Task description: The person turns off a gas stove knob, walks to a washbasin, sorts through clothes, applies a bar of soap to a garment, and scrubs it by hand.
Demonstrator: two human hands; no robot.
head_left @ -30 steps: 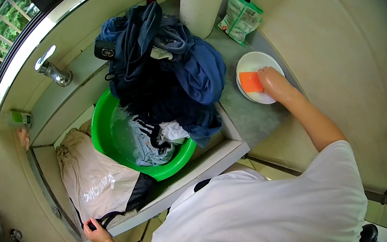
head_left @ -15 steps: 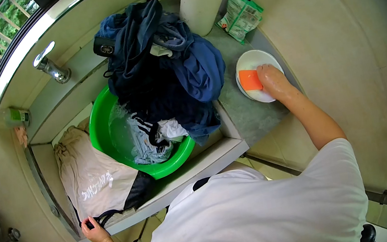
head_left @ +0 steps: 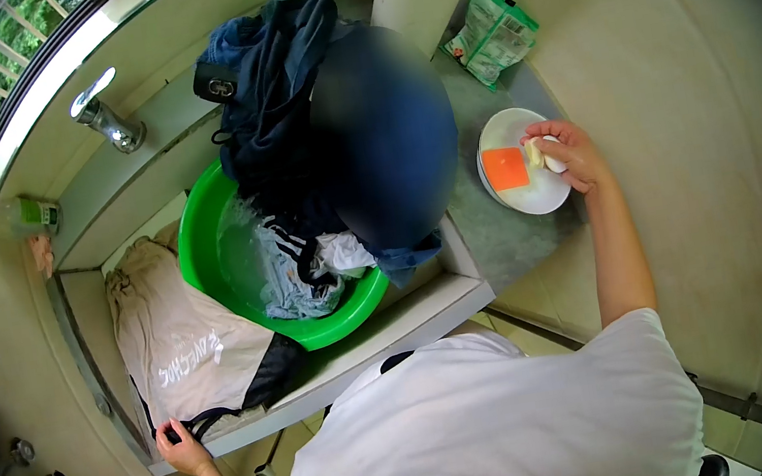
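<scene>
My right hand (head_left: 570,156) is over the right side of a white bowl (head_left: 549,194), its fingers closed round a small whitish piece (head_left: 536,154) that looks like soap. An orange block (head_left: 504,169) lies in the bowl. At the sink's front left corner, my left hand (head_left: 181,449) pinches the dark hem of a beige garment (head_left: 184,344) with white lettering. That garment is spread beside a green basin (head_left: 196,229), which holds water and light blue and white wet clothes (head_left: 298,281).
Dark and blue clothes (head_left: 277,85) are heaped over the basin's back right, partly blurred. A faucet (head_left: 108,122) stands behind the sink. Near the bowl is a green packet (head_left: 494,36). A bottle (head_left: 34,215) sits at the left corner.
My right hand has lifted and turned at the bowl's right side, and the whitish piece now shows between its fingers. My left hand stays on the garment's hem.
</scene>
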